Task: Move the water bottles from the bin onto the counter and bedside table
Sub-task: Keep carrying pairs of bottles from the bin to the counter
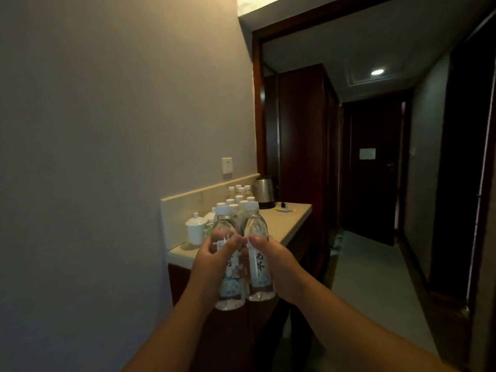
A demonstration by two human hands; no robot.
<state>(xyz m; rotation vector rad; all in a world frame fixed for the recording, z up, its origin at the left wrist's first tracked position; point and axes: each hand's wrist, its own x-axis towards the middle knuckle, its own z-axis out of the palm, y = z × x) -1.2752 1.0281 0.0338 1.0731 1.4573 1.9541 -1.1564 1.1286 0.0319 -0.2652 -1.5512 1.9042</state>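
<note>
I hold two clear water bottles upright, side by side, in front of the counter's near end. My left hand [212,267] grips the left bottle [228,288] around its middle. My right hand [279,267] grips the right bottle [259,275] the same way. Both have white caps and pale labels. Behind them, several more capped water bottles [239,196] stand in a cluster on the beige counter [291,224]. The bin and the bedside table are out of view.
A white lidded cup [196,229] stands at the counter's near left by the backsplash. A steel kettle [264,191] sits at the far end, with small coloured items [285,209] beside it. A dark wardrobe and a hallway with a door lie to the right.
</note>
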